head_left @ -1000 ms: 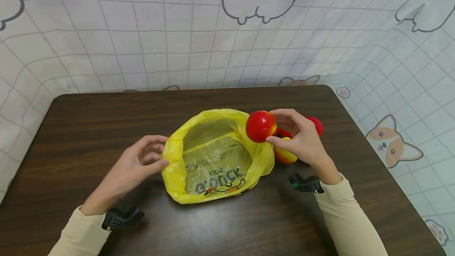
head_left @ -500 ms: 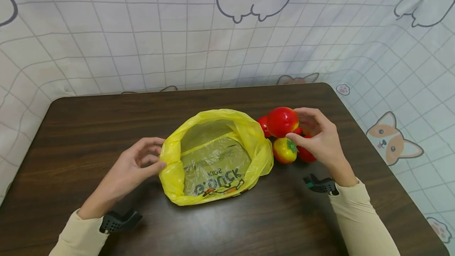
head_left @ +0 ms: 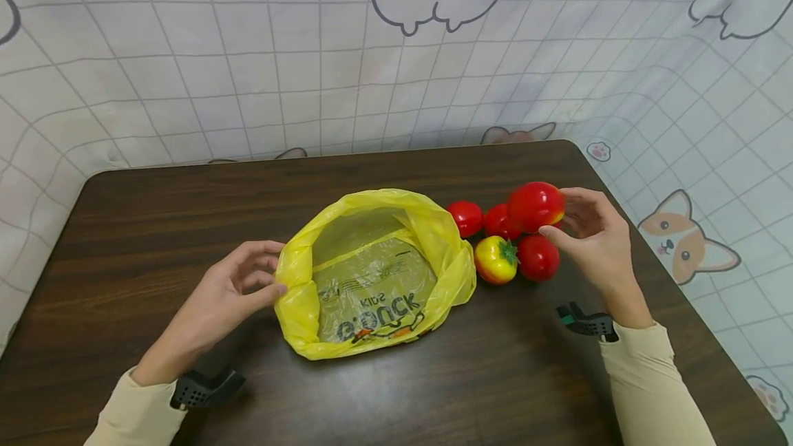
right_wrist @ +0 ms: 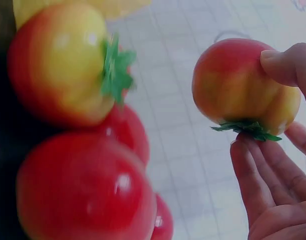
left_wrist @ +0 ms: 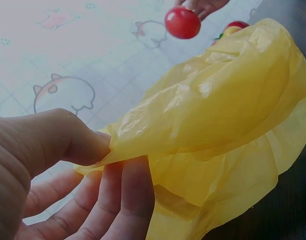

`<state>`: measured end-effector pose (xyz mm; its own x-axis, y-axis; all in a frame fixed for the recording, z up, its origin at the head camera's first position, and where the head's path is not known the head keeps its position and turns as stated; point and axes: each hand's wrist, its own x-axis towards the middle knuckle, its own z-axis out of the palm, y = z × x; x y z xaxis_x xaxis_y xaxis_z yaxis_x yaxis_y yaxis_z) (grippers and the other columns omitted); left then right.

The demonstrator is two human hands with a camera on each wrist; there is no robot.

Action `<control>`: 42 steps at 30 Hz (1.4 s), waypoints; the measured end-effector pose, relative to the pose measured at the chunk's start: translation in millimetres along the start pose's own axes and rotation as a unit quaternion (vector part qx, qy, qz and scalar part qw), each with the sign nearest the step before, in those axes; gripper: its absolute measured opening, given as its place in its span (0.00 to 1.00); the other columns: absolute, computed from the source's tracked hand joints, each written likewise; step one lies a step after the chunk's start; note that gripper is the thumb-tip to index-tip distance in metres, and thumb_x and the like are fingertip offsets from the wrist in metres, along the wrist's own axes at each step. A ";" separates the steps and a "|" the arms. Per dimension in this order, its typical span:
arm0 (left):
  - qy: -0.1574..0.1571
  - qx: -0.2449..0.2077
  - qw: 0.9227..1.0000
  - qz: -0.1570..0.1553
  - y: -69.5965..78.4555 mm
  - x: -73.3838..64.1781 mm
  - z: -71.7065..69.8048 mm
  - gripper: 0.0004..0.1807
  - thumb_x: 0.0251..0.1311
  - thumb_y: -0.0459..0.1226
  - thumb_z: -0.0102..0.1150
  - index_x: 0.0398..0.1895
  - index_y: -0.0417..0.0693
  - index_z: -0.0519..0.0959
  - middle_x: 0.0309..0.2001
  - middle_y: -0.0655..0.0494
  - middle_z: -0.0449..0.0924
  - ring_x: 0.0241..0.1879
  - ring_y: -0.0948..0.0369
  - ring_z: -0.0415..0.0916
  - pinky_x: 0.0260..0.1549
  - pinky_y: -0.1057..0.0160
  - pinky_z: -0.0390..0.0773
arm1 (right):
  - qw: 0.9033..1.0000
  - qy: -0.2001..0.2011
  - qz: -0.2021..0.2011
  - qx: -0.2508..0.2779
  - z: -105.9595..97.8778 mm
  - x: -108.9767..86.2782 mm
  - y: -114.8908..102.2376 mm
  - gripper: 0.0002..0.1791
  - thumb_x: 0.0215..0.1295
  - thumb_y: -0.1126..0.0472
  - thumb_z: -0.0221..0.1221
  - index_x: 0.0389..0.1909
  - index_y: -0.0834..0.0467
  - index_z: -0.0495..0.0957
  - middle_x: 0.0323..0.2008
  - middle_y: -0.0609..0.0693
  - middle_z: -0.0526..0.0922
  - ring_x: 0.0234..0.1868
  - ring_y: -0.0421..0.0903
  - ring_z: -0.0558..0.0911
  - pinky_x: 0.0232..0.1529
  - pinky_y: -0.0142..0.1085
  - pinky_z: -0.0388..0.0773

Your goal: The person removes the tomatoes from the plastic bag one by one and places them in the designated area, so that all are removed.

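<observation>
A yellow plastic bag (head_left: pixel 378 294) with a printed duck logo stands with its mouth wide open on the table. My left hand (head_left: pixel 217 294) pinches the bag's left rim between thumb and fingers, as the left wrist view shows closely. To the right, my right hand (head_left: pixel 595 239) holds a red-and-yellow tomato (right_wrist: pixel 242 85) with a green leafy top, thumb on one side and fingertips by the leaves. Below and left of it several more tomatoes lie grouped: a yellow-red tomato (head_left: pixel 495 260), a red tomato (head_left: pixel 538 258) beside it, and another red tomato (head_left: pixel 466 217) by the bag.
The dark wooden table (head_left: pixel 173 212) has a rounded far edge. Behind and to the right hangs a white grid-patterned curtain (head_left: pixel 248 54) with cartoon dogs. Black wrist cameras sit on both wrists.
My right hand has moved right with the tomato, from over the bag's right rim to above the other tomatoes, uncovering them. The left hand keeps its hold on the bag.
</observation>
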<state>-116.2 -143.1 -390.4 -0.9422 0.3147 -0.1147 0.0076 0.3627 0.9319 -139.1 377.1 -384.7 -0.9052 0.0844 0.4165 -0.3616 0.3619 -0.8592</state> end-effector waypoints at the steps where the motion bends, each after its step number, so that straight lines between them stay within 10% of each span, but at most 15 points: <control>1: 0.000 0.002 1.000 -0.003 0.1 -0.1 -0.2 0.32 0.66 0.38 0.69 0.71 0.51 0.68 0.56 0.47 0.76 0.46 0.68 0.85 0.40 0.65 0.85 | 1.000 0.007 0.009 -0.001 -2.7 -0.7 2.1 0.34 0.56 0.79 0.68 0.65 0.67 0.72 0.55 0.42 0.84 0.52 0.36 0.85 0.55 0.20 0.79; 42: 0.009 0.009 1.000 0.024 -3.2 0.9 -0.1 0.31 0.66 0.36 0.69 0.70 0.47 0.69 0.51 0.59 0.79 0.45 0.69 0.86 0.39 0.67 0.86 | 0.986 0.097 0.132 0.019 -73.3 -31.8 77.8 0.29 0.61 0.73 0.68 0.63 0.59 0.75 0.52 0.39 0.84 0.48 0.31 0.85 0.49 0.16 0.78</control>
<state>-117.1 -144.2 -393.4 -0.9465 0.3163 -0.0641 0.0583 0.3628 0.9300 -122.1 470.6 -443.0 -0.9103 0.3489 0.2229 -0.1304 0.2693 -0.9542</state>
